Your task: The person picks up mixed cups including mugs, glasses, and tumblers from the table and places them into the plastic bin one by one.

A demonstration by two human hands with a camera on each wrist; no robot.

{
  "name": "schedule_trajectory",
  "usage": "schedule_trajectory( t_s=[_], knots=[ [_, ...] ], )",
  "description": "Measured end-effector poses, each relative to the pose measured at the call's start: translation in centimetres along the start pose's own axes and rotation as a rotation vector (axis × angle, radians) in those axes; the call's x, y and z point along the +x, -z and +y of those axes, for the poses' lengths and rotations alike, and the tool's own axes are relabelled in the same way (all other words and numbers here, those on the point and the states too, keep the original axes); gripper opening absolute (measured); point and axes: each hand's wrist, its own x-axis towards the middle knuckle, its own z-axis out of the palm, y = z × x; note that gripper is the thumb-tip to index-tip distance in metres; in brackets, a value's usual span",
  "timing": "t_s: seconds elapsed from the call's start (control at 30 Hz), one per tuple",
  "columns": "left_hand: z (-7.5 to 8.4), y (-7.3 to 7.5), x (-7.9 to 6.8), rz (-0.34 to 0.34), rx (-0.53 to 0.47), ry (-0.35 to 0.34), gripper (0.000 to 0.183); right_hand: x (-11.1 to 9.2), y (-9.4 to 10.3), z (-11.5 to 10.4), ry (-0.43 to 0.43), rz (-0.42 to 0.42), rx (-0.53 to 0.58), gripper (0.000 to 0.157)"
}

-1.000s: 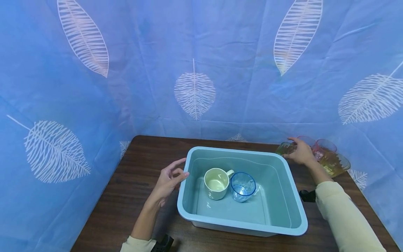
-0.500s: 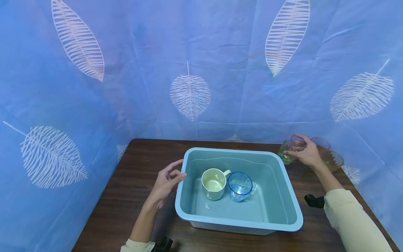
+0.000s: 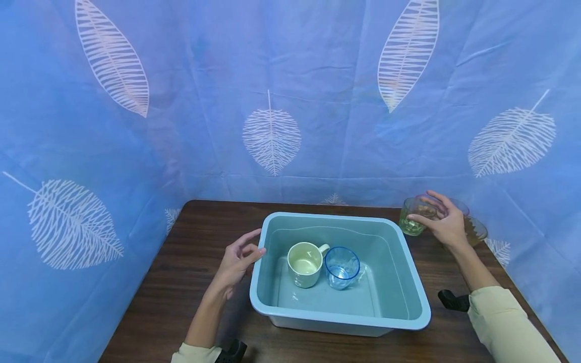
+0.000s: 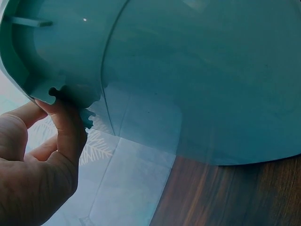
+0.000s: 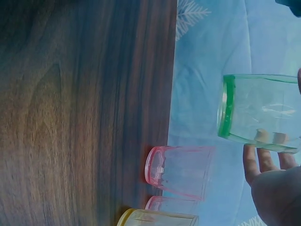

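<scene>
My right hand (image 3: pixel 447 227) grips a clear green drinking glass (image 5: pixel 258 108) around its sides, thumb on one side and fingers on the other. In the right wrist view the glass's thick base is raised off the tabletop. At the left side of the pale blue basin (image 3: pixel 340 318), my left hand (image 3: pixel 238 262) pinches the rim between thumb and fingers. Inside the basin stand a light green mug (image 3: pixel 305 277) and, close by its handle, a blue glass (image 3: pixel 339 280), both upright.
Two pink glasses (image 5: pixel 178 169) and an amber glass (image 5: pixel 157 219) stand at the table's back right corner, partly behind my right hand in the head view. The dark wooden table (image 3: pixel 199 242) ends at a blue leaf-print curtain (image 3: pixel 204 126).
My right hand has taken hold of the green glass and lifted it from among the other glasses. The left hand stays at the basin's rim.
</scene>
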Motion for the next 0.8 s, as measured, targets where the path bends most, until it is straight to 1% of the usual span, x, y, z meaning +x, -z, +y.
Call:
schedule_trajectory(
  t_s=[0.13, 0.27, 0.37, 0.5, 0.67, 0.8],
  knots=[
    [-0.1, -0.1, 0.0, 0.010, 0.002, 0.003, 0.054, -0.3, 0.1, -0.3, 0.029, 0.020, 0.037, 0.080],
    [-0.2, -0.1, 0.0, 0.022, 0.009, 0.000, 0.054, -0.5, 0.3, -0.3, 0.028, 0.009, 0.186, 0.081],
    [-0.3, -0.1, 0.0, 0.018, 0.006, -0.006, 0.055, -0.6, 0.3, -0.2, 0.036, 0.007, 0.232, 0.083],
    [-0.3, -0.1, 0.0, 0.007, 0.002, -0.015, 0.055, -0.7, 0.3, -0.2, 0.061, 0.024, 0.189, 0.082],
    [-0.3, 0.0, 0.1, 0.003, -0.008, -0.012, 0.056, -0.9, 0.2, -0.9, 0.066, 0.047, 0.236, 0.083],
    [-0.3, 0.0, 0.2, 0.000, -0.017, -0.003, 0.055, -1.0, 0.2, -1.5, 0.042, 0.053, 0.241, 0.083]
  ],
)
